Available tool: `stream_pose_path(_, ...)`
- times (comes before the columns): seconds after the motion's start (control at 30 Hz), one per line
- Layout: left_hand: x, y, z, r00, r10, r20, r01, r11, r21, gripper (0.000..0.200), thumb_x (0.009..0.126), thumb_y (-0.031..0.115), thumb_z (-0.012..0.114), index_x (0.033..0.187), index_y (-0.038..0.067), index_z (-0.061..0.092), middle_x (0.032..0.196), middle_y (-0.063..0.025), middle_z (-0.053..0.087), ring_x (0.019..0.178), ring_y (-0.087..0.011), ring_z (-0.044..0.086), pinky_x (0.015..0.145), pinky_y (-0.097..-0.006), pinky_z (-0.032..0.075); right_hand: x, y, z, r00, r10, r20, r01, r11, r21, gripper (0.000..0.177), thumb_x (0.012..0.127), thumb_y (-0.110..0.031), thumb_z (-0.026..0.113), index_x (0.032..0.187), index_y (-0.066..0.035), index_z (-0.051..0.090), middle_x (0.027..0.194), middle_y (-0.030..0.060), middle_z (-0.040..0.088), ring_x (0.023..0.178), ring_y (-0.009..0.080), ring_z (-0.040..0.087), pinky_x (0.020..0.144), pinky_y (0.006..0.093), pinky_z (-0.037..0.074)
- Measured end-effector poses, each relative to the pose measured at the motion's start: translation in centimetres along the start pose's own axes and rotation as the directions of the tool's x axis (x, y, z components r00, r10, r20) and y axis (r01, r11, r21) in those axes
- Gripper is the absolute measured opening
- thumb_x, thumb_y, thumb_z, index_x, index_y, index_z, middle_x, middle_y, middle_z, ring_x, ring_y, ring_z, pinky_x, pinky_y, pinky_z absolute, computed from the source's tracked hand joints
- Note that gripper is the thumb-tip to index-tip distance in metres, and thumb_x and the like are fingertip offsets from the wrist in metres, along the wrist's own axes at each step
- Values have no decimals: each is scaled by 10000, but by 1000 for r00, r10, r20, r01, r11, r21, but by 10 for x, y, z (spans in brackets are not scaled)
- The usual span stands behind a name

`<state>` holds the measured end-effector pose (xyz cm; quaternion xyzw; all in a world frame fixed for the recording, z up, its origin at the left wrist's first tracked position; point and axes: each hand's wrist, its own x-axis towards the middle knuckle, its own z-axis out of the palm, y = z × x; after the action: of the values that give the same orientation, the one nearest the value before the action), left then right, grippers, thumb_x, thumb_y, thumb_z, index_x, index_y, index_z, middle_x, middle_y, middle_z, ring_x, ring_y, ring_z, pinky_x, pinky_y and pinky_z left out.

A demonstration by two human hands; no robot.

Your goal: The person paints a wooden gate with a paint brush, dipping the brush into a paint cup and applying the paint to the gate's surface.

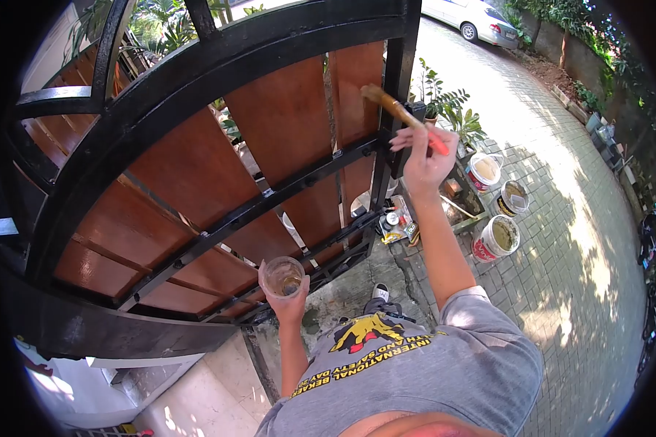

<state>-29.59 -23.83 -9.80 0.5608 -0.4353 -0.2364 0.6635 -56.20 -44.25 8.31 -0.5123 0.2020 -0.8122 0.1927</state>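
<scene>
My right hand grips a paintbrush with a red-ended handle, raised at the right side of the gate. The brush's bristles overlap the rightmost brown panel in this view. Lower down, my left hand is wrapped round a clear plastic cup with a little dark liquid at the bottom. Behind both hands stands a gate with a black metal frame and several glossy reddish-brown panels.
Several paint buckets stand on the paving to the right. Potted plants and a cluster of cans are by the gate's end. A white car is parked far back.
</scene>
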Motion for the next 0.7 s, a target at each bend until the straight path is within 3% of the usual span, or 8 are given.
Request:
stream_pose_path(0.07,-1,0,1,1000,-3,12,3,1000,4,1054,699,111,929,1551,40,313,1391,-118,504,1244,-230,550,1065,-366,463,12,9,-12,997,-72,-32,67,988,-143,156,1042,-23,570,1110,50,451,876,207,703,706,200,721,631,312,620)
stream_pose_path(0.17,-2,-1,3,1000,8,20,-8,1000,23,1049,697,114,929,1546,31,319,1405,-120,486,1255,-232,542,1074,-367,454,-8,8,-7,998,-9,64,16,994,-110,176,1037,-38,587,1121,53,462,872,201,712,711,200,726,637,311,618)
stream_pose_path(0.27,-3,-2,4,1000,-7,23,6,999,39,1045,694,119,931,1541,26,327,1420,-123,471,1268,-235,533,1083,-370,446,-48,16,-6,937,-130,324,203,958,-202,211,1015,-54,639,1115,60,493,865,186,733,723,182,735,662,303,619)
stream_pose_path(0.37,-2,-2,4,1000,-10,23,9,999,33,1041,695,125,932,1539,24,332,1427,-124,465,1274,-238,530,1088,-373,443,-39,19,-10,969,-7,248,69,967,-246,203,1010,-44,643,1104,59,496,865,185,733,716,181,733,659,304,622)
stream_pose_path(0.4,-1,-4,4,1000,3,20,-3,999,33,1041,695,126,932,1539,24,332,1428,-124,464,1274,-238,530,1088,-372,444,-32,19,-6,993,-41,106,53,992,-115,195,1018,-43,630,1105,61,490,859,185,729,714,187,734,650,302,621)
stream_pose_path(0.47,-1,-5,2,1000,5,16,-5,1000,22,1040,697,130,933,1539,22,332,1431,-125,461,1274,-238,530,1089,-371,445,-17,21,-15,998,-68,4,68,984,-164,183,1026,-41,613,1110,54,481,866,194,728,720,189,734,653,301,622)
stream_pose_path(0.63,-4,-5,1,1000,24,19,-25,999,33,1044,699,135,936,1541,24,329,1431,-122,462,1268,-235,533,1089,-370,448,-24,15,-7,979,-88,183,107,990,-96,179,1033,-35,597,1130,34,464,895,219,733,720,198,734,646,311,625)
stream_pose_path(0.7,-5,-8,1,1000,22,21,-23,999,40,1047,700,135,937,1544,30,326,1423,-120,473,1261,-235,539,1086,-369,451,-23,15,-6,974,-133,181,149,985,-81,179,1034,-29,592,1134,34,458,893,222,730,722,204,736,643,314,625)
